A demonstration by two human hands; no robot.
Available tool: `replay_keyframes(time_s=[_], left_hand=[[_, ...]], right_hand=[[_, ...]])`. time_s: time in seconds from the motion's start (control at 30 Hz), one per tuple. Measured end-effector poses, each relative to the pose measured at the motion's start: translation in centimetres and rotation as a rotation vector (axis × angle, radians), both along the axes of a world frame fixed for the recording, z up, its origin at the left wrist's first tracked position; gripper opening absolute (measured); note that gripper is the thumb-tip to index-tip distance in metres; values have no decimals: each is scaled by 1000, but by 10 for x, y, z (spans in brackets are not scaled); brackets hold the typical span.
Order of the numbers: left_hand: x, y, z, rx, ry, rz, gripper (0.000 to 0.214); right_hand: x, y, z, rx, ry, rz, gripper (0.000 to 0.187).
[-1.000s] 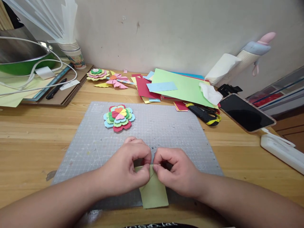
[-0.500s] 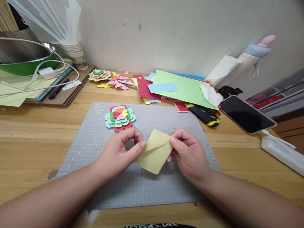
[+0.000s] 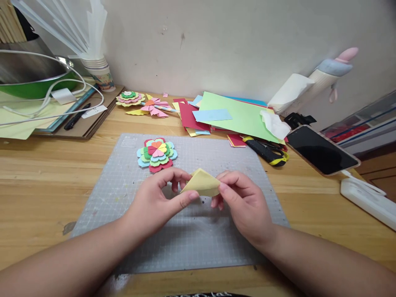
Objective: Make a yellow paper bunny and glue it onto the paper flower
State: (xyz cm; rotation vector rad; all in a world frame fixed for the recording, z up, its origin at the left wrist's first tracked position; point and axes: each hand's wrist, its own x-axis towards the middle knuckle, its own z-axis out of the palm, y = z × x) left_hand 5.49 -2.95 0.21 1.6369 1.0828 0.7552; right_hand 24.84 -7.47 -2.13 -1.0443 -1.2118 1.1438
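Note:
Between my two hands is a pale yellow sheet of paper point(image 3: 202, 184), folded over into a triangle-like shape and held above the grey cutting mat point(image 3: 198, 247). My left hand point(image 3: 171, 192) pinches its left corner, the thumb in front and the fingers behind. At the right corner my right hand point(image 3: 241, 200) grips the paper between thumb and forefinger. Beyond my left hand a layered paper flower point(image 3: 157, 154) in red, blue, green, yellow and pink lies on the mat.
Coloured paper sheets point(image 3: 241, 117) are stacked along the wall, with a black-and-yellow utility knife point(image 3: 264, 152) in front. A phone point(image 3: 323, 148) and a white power strip point(image 3: 368, 204) are at right. Finished paper flowers point(image 3: 130, 98), a paper cup point(image 3: 103, 78) and a green bowl point(image 3: 37, 86) stand back left.
The yellow paper was spread flatter with a crease across it; its lower part is now folded up. My left thumb has moved right, onto the paper's lower edge.

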Motion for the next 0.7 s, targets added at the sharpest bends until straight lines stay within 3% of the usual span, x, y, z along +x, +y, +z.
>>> replay_keyframes(time_s=[0.13,0.23,0.37,0.43,0.53,0.7], left_hand=[[-1,3,0,-311,-270,-126,25],[-3,6,1,-528,-322,-312,26],[-6,11,1,-655,-218,-528,24],[-8,15,0,-650,-140,-543,22],[-10,21,-2,-670,-52,-574,19],[-10,22,0,-702,6,-614,17]], right_hand=[[4,-4,3,184,-154,140,13],[6,-4,7,182,-165,152,23],[7,3,13,-74,-285,301,20],[7,7,15,-250,-271,427,14],[7,13,16,-471,-179,550,20],[7,14,16,-634,-160,667,16]])
